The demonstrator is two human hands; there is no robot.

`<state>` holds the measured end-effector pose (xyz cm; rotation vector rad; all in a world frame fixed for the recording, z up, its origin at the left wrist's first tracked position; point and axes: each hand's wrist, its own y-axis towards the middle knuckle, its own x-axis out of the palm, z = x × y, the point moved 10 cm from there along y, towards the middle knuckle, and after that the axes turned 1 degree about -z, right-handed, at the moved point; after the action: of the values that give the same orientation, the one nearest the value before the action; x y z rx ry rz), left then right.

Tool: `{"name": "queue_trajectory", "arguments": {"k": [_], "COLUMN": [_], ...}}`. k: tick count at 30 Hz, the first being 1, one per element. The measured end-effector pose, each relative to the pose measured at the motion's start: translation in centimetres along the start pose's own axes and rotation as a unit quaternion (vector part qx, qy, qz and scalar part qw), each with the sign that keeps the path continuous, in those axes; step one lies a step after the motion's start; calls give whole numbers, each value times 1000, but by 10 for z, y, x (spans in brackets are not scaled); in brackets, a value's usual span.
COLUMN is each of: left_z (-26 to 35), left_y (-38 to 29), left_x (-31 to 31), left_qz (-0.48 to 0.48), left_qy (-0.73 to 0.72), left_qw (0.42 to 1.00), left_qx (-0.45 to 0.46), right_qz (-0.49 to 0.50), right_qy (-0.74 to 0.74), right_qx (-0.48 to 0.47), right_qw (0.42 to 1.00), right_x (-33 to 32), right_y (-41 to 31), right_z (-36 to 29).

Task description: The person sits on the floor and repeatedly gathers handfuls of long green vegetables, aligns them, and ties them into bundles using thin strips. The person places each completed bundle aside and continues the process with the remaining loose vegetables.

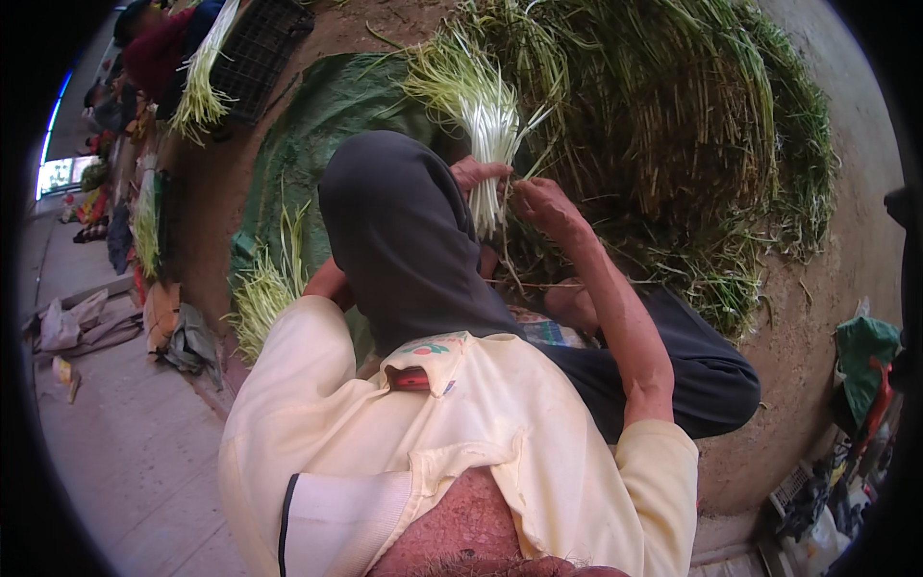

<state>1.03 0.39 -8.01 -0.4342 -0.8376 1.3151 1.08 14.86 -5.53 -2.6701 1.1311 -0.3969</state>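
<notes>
My left hand [479,173] is wrapped around a bundle of pale-stemmed leafy vegetables [492,141], its thumb across the white stems. The bundle stands beyond my raised knee, with yellow-green leaves pointing away from me and white ends towards me. Close to the right of the stems, my right hand [535,198] has its fingertips pinched together at a thin stalk [536,166]. A large heap of green, brown-stemmed plants [678,130] lies to the right of the bundle. More yellow-green stalks [263,306] lie at my left side, partly hidden by my arm.
A green plastic sheet [288,159] covers the ground at left. A black plastic crate [259,58] and another bunch of stalks [202,86] are at upper left, near a person in a red top [155,54]. Bags [865,360] lie at far right; cloths [79,321] at far left.
</notes>
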Motion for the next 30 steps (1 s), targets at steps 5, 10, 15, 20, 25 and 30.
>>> {"name": "queue_trajectory", "arguments": {"k": [5, 10, 15, 20, 25, 30], "left_z": [8, 15, 18, 50, 54, 57], "left_y": [-1, -4, -4, 2, 6, 8], "left_x": [5, 5, 4, 3, 6, 3], "left_qz": [-15, -6, 2, 9, 19, 53], "left_qy": [17, 33, -9, -36, -91, -98], "left_qw": [1000, 999, 1000, 997, 995, 992], "left_qx": [-4, 6, 2, 63, 47, 57], "right_qz": [-53, -77, -57, -19, -39, -38], "right_qy": [-40, -77, 5, -189, -320, -638], "right_qx": [98, 65, 253, 239, 290, 206], "right_qw": [993, 992, 966, 952, 901, 741], "right_x": [-1, -2, -24, -72, -127, -205], "right_y": [-17, -37, -71, -91, -119, -129], "right_z": [23, 29, 43, 11, 43, 114]}}
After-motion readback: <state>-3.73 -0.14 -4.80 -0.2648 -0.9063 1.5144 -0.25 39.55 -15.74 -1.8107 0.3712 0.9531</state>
